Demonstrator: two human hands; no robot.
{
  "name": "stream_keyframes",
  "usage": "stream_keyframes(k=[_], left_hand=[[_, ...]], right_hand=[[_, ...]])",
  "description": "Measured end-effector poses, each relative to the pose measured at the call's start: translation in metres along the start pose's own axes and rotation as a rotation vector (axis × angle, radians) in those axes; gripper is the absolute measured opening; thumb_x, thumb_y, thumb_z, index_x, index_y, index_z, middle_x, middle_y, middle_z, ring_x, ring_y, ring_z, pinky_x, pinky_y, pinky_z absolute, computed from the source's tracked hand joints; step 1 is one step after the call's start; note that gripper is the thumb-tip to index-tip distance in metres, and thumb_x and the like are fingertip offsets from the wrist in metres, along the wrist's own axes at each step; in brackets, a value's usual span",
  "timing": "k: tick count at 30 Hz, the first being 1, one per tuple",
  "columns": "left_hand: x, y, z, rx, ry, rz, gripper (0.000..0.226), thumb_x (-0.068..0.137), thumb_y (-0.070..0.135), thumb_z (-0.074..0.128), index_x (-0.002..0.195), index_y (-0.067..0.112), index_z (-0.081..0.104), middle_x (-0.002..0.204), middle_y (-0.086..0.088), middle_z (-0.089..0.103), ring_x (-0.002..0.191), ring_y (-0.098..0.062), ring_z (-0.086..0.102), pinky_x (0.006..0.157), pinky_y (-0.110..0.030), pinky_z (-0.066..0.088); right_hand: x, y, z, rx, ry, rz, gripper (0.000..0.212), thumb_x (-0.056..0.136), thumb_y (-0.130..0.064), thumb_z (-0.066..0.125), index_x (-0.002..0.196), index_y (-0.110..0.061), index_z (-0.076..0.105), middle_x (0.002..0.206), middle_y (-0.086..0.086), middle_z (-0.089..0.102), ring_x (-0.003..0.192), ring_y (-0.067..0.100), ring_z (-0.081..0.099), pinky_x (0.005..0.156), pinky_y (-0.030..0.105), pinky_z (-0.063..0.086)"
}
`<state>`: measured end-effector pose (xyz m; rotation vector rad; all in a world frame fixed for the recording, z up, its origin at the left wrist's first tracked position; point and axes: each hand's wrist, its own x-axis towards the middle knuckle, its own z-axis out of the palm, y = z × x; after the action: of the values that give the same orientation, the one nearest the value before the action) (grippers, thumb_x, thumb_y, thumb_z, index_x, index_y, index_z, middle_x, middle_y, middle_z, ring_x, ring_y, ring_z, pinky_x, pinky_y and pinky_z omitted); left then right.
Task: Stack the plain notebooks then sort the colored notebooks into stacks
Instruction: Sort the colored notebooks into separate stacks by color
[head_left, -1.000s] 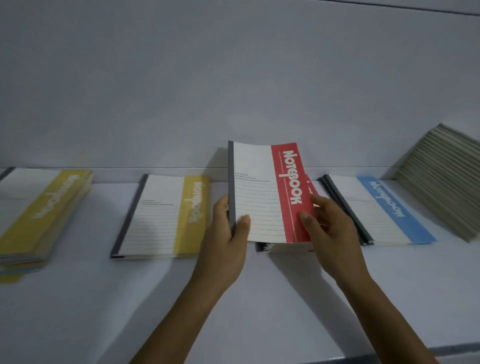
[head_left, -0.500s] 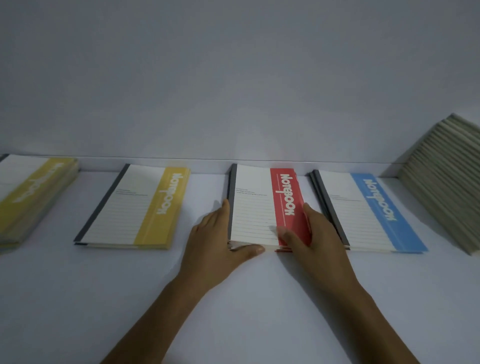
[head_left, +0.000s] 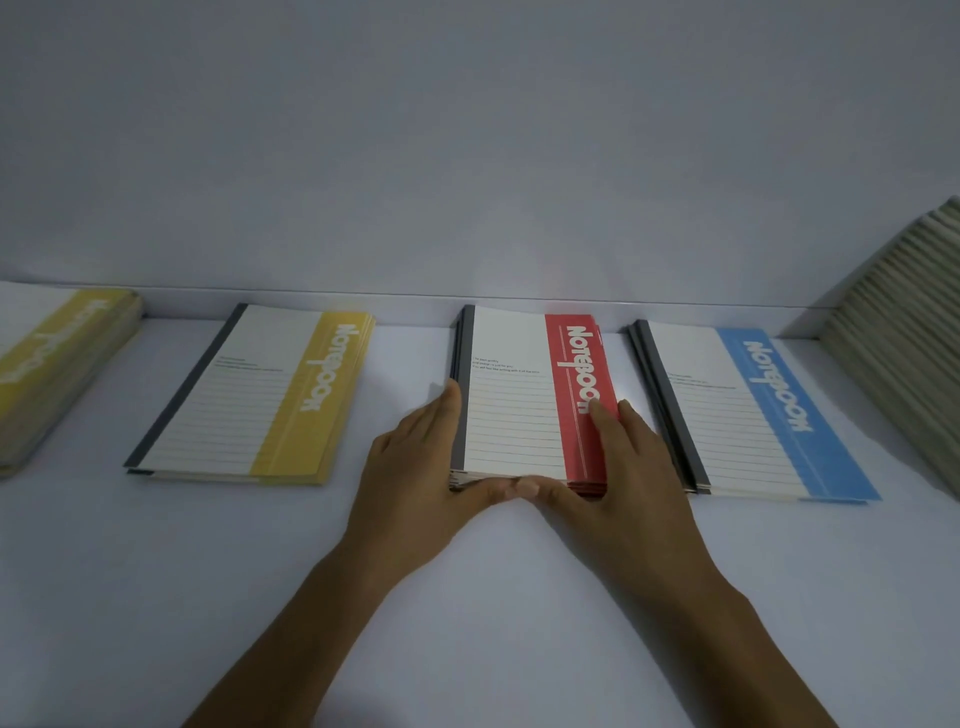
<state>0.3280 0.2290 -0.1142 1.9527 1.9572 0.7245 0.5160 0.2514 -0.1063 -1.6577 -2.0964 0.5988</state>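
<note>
On the white table (head_left: 156, 597), the left hand (head_left: 415, 467) and right hand (head_left: 628, 467), fingers straight, press the red stack (head_left: 514, 415) from each side, thumbs meeting at its near edge.

I see three flat stacks in a row: yellow-banded white paper notebooks (head_left: 249, 395) left, red-banded white notebooks (head_left: 519, 405) in the middle, blue-banded white notebooks (head_left: 748, 410) right. A tall stack of plain grey notebooks (head_left: 904, 364) sits far right.

A plain white table (head_left: 156, 597) spreads out before me, from the near edge to the far side, matte and dimly lit. Beyond it rises a plain pale grey wall (head_left: 467, 130). Where the two meet, a narrow lighter strip (head_left: 415, 310) runs from left to right.
</note>
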Motion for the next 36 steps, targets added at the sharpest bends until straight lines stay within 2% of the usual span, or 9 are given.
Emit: stream_keyframes(k=[4, 8, 12, 16, 20, 24, 28, 33, 36], left_hand=[[-0.001, -0.002, 0.002, -0.003, 0.039, 0.005, 0.113, 0.066, 0.075, 0.055, 0.151, 0.019, 0.009, 0.153, 0.004, 0.029, 0.138, -0.012, 0.030, 0.112, -0.038, 0.030], [-0.002, 0.001, -0.001, -0.003, 0.039, 0.053, 0.111, 0.068, 0.081, 0.049, 0.151, 0.018, 0.010, 0.157, 0.005, 0.017, 0.142, -0.011, 0.019, 0.115, -0.033, 0.022], [-0.006, 0.004, -0.003, -0.018, 0.030, 0.103, 0.105, 0.065, 0.080, 0.034, 0.151, 0.022, 0.012, 0.158, 0.008, 0.011, 0.143, -0.009, 0.012, 0.114, -0.031, 0.015], [-0.006, 0.011, -0.007, -0.083, 0.067, 0.099, 0.101, 0.073, 0.077, 0.048, 0.150, 0.021, 0.015, 0.158, 0.005, 0.011, 0.145, -0.013, 0.009, 0.117, -0.034, 0.014], [-0.027, 0.011, -0.024, -0.105, 0.112, 0.155, 0.081, 0.085, 0.057, 0.048, 0.150, 0.021, 0.016, 0.158, 0.006, 0.013, 0.144, -0.013, 0.012, 0.115, -0.029, 0.014], [-0.079, -0.024, -0.071, -0.004, 0.131, 0.245, 0.072, 0.088, 0.059, 0.035, 0.149, 0.025, 0.017, 0.157, 0.009, 0.016, 0.144, -0.010, 0.015, 0.116, -0.027, 0.015], [-0.137, -0.085, -0.137, 0.108, 0.213, 0.246, 0.067, 0.091, 0.058, 0.040, 0.148, 0.026, 0.024, 0.155, 0.010, 0.022, 0.142, -0.011, 0.021, 0.112, -0.028, 0.020], [-0.204, -0.163, -0.220, 0.149, 0.316, 0.132, 0.069, 0.085, 0.056, 0.040, 0.145, 0.021, 0.034, 0.150, 0.005, 0.036, 0.137, -0.016, 0.032, 0.111, -0.035, 0.030], [-0.233, -0.198, -0.251, 0.132, 0.343, 0.053, 0.065, 0.088, 0.053, 0.049, 0.144, 0.022, 0.034, 0.147, 0.004, 0.039, 0.134, -0.014, 0.034, 0.107, -0.029, 0.029]], right_hand=[[0.000, 0.001, 0.000, 0.004, -0.034, 0.019, 0.106, 0.063, -0.077, 0.039, 0.152, -0.027, 0.008, 0.160, -0.004, 0.005, 0.145, 0.019, 0.016, 0.114, 0.038, 0.023], [0.002, 0.003, 0.003, 0.046, -0.013, 0.003, 0.107, 0.064, -0.078, 0.041, 0.152, -0.027, 0.006, 0.161, -0.007, 0.002, 0.146, 0.019, 0.013, 0.115, 0.042, 0.021], [0.001, -0.001, 0.000, 0.065, -0.002, 0.014, 0.109, 0.063, -0.080, 0.045, 0.151, -0.025, 0.015, 0.159, -0.005, 0.013, 0.144, 0.019, 0.020, 0.115, 0.046, 0.027], [-0.007, -0.014, -0.012, 0.012, 0.002, -0.014, 0.103, 0.064, -0.079, 0.046, 0.147, -0.023, 0.024, 0.150, -0.003, 0.032, 0.137, 0.021, 0.034, 0.108, 0.036, 0.032], [-0.033, -0.036, -0.015, -0.063, 0.230, -0.077, 0.092, 0.071, -0.075, 0.051, 0.143, -0.019, 0.035, 0.141, 0.003, 0.047, 0.126, 0.025, 0.047, 0.103, 0.042, 0.039], [-0.069, -0.081, 0.007, -0.031, 0.310, -0.067, 0.070, 0.084, -0.051, 0.059, 0.143, -0.022, 0.037, 0.145, 0.001, 0.044, 0.131, 0.021, 0.043, 0.107, 0.039, 0.034], [-0.102, -0.152, 0.049, -0.003, 0.262, -0.101, 0.061, 0.088, -0.052, 0.054, 0.141, -0.025, 0.040, 0.144, -0.003, 0.045, 0.130, 0.017, 0.043, 0.106, 0.031, 0.033], [-0.130, -0.249, 0.102, -0.006, 0.215, -0.311, 0.051, 0.091, -0.048, 0.055, 0.134, -0.023, 0.049, 0.136, -0.003, 0.053, 0.122, 0.015, 0.047, 0.095, 0.022, 0.032], [-0.142, -0.292, 0.122, 0.022, 0.171, -0.370, 0.047, 0.091, -0.048, 0.054, 0.131, -0.024, 0.052, 0.136, -0.005, 0.052, 0.125, 0.013, 0.046, 0.096, 0.021, 0.031]])
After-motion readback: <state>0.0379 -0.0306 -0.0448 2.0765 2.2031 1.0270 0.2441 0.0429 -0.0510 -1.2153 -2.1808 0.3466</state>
